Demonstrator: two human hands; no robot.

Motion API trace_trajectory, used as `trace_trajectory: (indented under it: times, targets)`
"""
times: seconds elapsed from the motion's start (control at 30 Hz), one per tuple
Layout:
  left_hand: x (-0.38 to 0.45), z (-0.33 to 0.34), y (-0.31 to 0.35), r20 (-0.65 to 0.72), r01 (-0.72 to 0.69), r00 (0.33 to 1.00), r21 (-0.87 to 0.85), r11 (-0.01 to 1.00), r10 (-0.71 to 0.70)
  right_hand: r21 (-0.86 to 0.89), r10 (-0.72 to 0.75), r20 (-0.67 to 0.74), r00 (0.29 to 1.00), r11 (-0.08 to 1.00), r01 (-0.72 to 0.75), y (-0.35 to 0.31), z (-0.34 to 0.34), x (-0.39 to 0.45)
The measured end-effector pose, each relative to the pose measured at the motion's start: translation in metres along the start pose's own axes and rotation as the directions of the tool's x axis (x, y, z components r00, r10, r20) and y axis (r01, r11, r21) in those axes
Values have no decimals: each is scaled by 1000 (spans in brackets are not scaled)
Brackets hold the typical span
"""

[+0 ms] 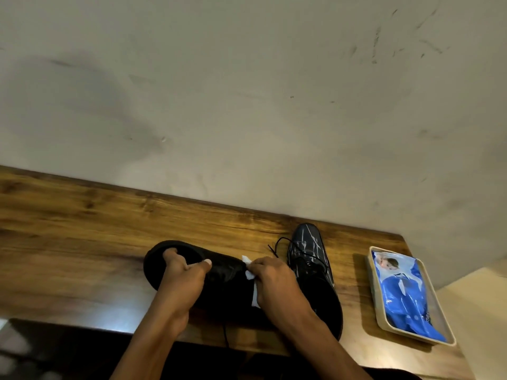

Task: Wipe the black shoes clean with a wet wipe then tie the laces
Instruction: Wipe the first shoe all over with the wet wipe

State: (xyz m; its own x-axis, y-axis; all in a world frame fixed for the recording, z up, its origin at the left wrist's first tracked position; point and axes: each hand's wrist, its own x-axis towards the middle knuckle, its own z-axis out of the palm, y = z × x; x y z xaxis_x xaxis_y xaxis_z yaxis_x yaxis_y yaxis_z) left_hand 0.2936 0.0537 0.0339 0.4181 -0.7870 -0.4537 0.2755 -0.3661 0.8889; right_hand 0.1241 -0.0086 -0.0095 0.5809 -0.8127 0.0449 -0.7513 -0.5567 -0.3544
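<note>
Gripping the black shoe (219, 278) at its heel opening, the left hand (181, 281) has its fingers hooked inside the collar and its thumb laid over the top edge, a tight grip that steadies the shoe on its side on the wooden table (82, 229). The right hand (274, 283) presses a white wet wipe (251, 275) against the shoe's upper near the toe; its fingers curl over the wipe, so this grip is closed on the cloth, with bits of white showing above and below the knuckles. A loose lace hangs from the held shoe over the near edge of the table.

Just to the right, touching or nearly touching the right wrist, the second black shoe (310, 259) stands upright on its sole with its toe pointing to the wall (247, 91). White streaks mark its toe and its laces (277, 246) lie untied, trailing onto the table on its left.

Well apart at the right end of the table sits a shallow cream tray (373, 292) holding a blue wipe packet (403, 294), which lies flat along the tray's length.
</note>
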Motion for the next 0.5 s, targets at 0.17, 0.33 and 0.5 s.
trace_trajectory:
  times: [0.17,0.33,0.5]
  targets:
    - [2,-6,-5,-63,72,996,28,997,-70,-19,95,33,995,995,-94,5,-5,-4]
    - [3,-7,-3,59,139,988,90,986,-145,26,-85,-17,996,996,86,-30,2,9]
    - [8,-10,-5,96,199,973,128,972,-212,107,-161,-86,983,980,170,-45,13,16]
